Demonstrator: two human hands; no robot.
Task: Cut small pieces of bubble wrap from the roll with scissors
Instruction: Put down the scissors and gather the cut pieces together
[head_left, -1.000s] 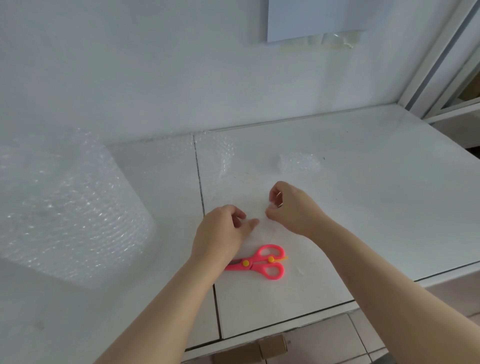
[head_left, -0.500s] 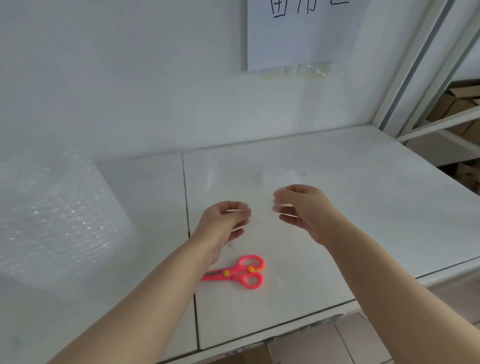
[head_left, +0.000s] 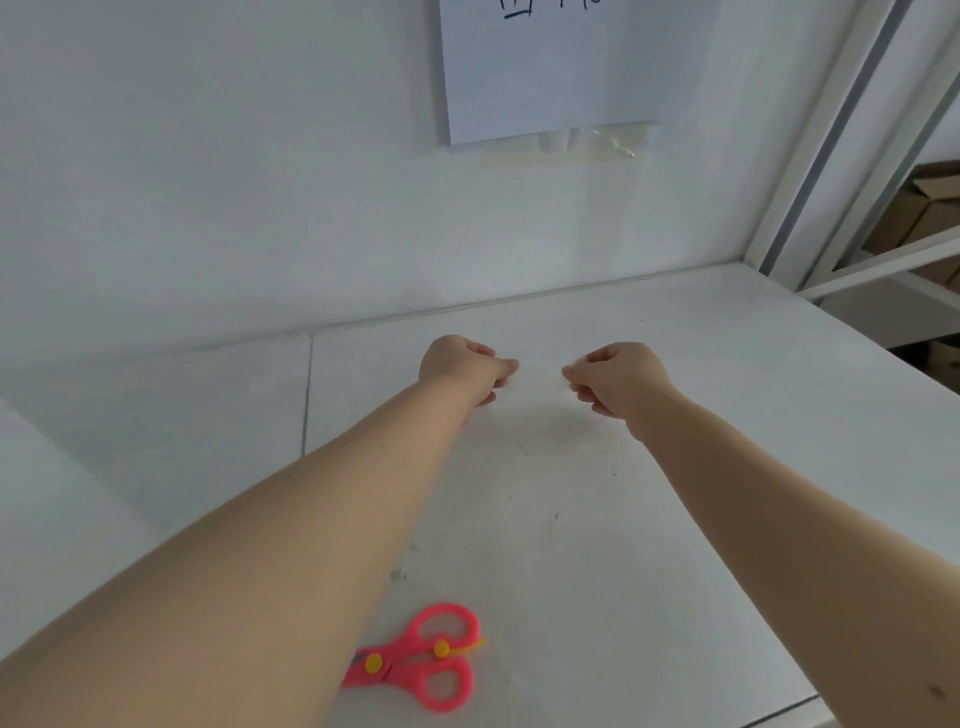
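Just one pair of pink scissors (head_left: 415, 657) lies shut on the white table (head_left: 727, 415), well behind the fingertips, beside the left forearm. Two hands: left hand (head_left: 457, 364) and right hand (head_left: 621, 376), fingers curled, each pinch an end of one faint, blurred bubble wrap piece (head_left: 540, 378) stretched between the fingertips. Above them hangs one paper sheet (head_left: 550, 67); its cropped writing is unreadable.

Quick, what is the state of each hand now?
Left hand: pinches the bubble wrap piece, faintly visible.
Right hand: pinches the same piece.
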